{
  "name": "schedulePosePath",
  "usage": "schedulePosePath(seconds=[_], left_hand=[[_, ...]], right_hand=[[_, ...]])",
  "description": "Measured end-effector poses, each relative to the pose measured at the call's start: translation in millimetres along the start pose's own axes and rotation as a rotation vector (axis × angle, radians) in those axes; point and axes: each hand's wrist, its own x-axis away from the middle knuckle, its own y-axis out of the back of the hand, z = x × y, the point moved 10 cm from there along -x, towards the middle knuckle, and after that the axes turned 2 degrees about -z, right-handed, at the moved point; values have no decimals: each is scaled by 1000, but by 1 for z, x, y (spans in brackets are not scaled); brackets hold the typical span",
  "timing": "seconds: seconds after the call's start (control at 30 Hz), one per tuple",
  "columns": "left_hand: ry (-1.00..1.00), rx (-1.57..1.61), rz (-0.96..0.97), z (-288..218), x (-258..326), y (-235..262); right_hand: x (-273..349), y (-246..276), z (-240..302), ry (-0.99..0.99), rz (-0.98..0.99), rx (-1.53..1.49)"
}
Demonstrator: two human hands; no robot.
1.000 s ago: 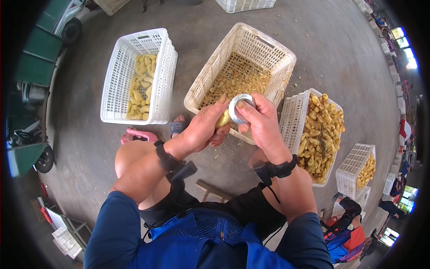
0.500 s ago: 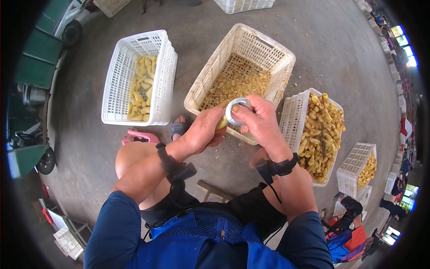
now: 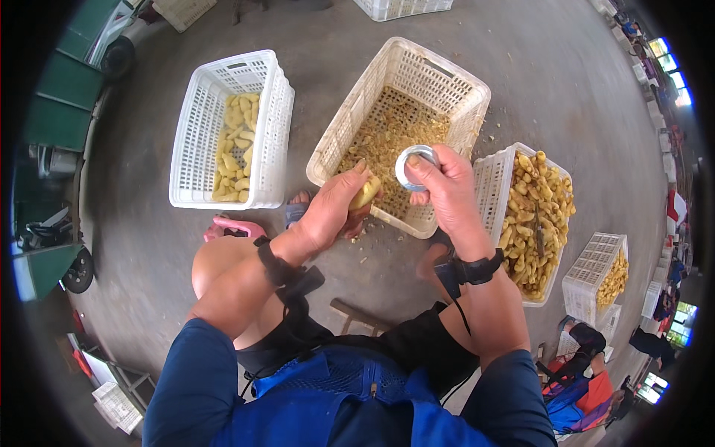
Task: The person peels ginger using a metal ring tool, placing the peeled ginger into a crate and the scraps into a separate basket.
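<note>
Scraping is probably done best with the ginger piece (image 3: 366, 192) held firm, and here it's pinched in the left hand (image 3: 335, 206) by the near rim of the scrap-strewn plastic crate (image 3: 417, 83); the metal ring (image 3: 401, 175), just apart from the ginger, is clasped in the right hand (image 3: 450, 186). Strokes should be kept short, left thumb tucked clear.

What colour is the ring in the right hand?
The ring in the right hand is silvery; the head view shows it best.

Yellow root piece (image 3: 366, 194) part-hidden by left hand (image 3: 334, 208), metal ring (image 3: 401, 170) part-covered by right hand (image 3: 451, 190), top-centre white crate (image 3: 402, 10) cut off
</note>
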Motion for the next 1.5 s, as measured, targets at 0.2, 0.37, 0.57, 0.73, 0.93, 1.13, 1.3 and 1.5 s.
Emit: schedulePosePath(seconds=[0.2,0.37,0.57,0.73,0.93,1.13,1.3,1.5], left_hand=[[-33,101,99,0,-3,-7],[-52,197,132,-3,3,-18],[39,184,44,3,6,-11],[22,96,64,5,4,-4],[-37,73,51,-2,0,1],[-24,156,107,-6,1,-10],[-23,183,140,-3,-1,-10],[-30,136,128,-3,6,-10]], right_hand=[[9,-25,-1,15,105,-51],[14,-41,-11,-33,202,-49],[14,-42,-7,-43,198,19],[4,-18,4,26,64,236],[4,-3,11,44,-10,-22],[5,-19,0,47,97,-55],[13,-38,-6,1,154,-86],[12,-39,-3,-19,215,43]])
